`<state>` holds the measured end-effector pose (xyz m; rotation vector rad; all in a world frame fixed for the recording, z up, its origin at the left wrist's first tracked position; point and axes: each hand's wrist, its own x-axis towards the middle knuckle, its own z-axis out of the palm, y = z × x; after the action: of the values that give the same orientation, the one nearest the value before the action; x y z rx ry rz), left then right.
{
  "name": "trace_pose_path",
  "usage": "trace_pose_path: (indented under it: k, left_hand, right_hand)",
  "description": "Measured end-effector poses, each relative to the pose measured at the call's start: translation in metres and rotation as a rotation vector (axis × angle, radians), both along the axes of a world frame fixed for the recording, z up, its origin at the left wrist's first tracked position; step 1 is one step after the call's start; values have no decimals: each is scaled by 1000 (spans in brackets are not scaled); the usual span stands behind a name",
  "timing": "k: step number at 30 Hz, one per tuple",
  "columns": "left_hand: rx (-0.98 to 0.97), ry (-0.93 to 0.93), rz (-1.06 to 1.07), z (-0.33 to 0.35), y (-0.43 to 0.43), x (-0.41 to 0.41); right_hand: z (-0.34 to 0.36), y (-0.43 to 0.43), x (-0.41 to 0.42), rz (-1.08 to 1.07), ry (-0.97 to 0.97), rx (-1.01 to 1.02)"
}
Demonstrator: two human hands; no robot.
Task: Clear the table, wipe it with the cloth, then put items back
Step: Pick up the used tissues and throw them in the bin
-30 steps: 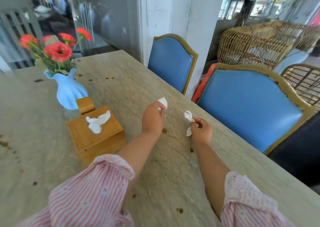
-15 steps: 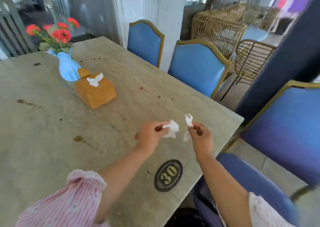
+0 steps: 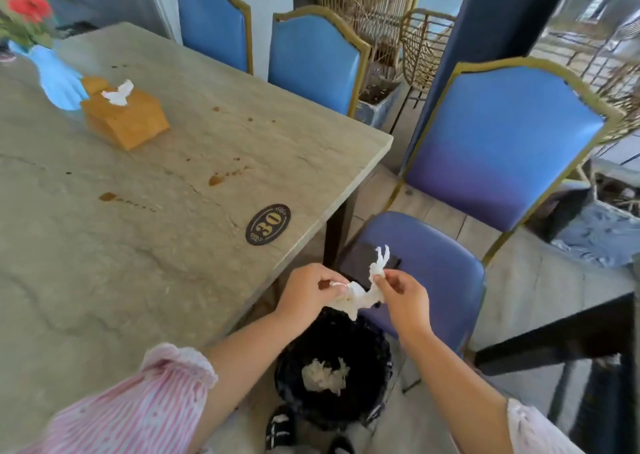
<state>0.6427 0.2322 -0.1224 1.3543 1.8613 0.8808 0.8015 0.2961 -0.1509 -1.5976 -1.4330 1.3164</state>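
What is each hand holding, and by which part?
Both hold crumpled white tissue: left hand pinches its left end, right hand its upper right part.

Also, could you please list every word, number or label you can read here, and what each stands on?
"30": gold numerals on the dark oval plaque on the table, near its corner.
Nothing else is legible: the wooden tissue box and the crumpled tissue show no lettering.

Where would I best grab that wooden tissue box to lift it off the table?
Probably from above, fingers down its two long sides: the wooden tissue box is squat and flat-walled, and the tissue poking from its top would crumple under a palm.
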Motion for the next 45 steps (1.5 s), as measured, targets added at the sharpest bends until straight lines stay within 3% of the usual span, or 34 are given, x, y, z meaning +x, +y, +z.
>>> trace_pose_path:
  k: [17, 21, 26, 31, 35, 40, 45]
  left_hand:
    - [-517, 24, 223, -246, 5, 5]
    - [-583, -27, 186, -303, 9, 1]
    - [-677, -102, 45, -318, 13, 2]
    - [-702, -88, 8, -286, 17, 3]
    - [-656, -111, -23, -218, 17, 0]
    - [-486, -4, -71, -105, -2, -10]
    - [-259, 47, 13, -1, -35, -31]
  right_hand:
    - [-212, -15, 6, -1, -379, -361]
    - [-259, -9, -1, 130, -469, -491]
    - [-284, -8, -8, 270, -525, -586]
    - [-258, -10, -10, 179, -434, -574]
    - [-201, -7, -14, 162, -369, -464]
    - [-103, -10, -26, 212, -322, -248]
    - [-16, -20, -54, 339, -187, -30]
